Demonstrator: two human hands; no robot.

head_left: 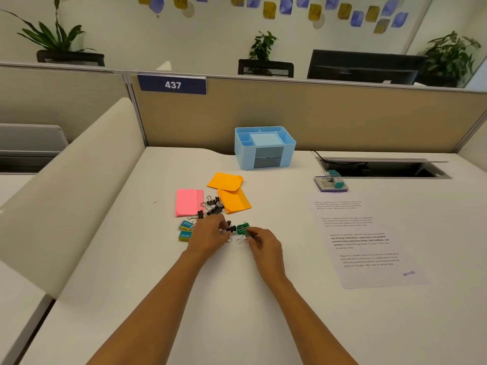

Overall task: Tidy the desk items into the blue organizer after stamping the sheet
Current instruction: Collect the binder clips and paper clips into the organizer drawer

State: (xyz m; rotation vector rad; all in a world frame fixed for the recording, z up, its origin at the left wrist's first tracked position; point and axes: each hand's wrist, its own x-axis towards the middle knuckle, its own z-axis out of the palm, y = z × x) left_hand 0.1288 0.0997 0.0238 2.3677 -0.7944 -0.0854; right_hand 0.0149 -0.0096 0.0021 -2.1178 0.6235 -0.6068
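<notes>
The blue organizer [264,147] stands at the back of the white desk, its compartments open on top. In front of it lie two orange note pads [226,181], a pink note pad [188,202] and several black binder clips [214,205]. Two small blue-and-yellow boxes [185,230] lie left of my hands. My left hand [209,237] pinches a black binder clip [231,229]. My right hand [262,243] grips a green binder clip [242,229] right beside it. The printed sheet [363,238] lies to the right, with a blue stamp mark near its lower corner.
A stamp and ink pad [331,182] sit above the sheet, near an open cable slot [384,168] in the desk. A beige partition with a "437" sign [172,85] closes the back. A padded divider [71,185] runs along the left edge.
</notes>
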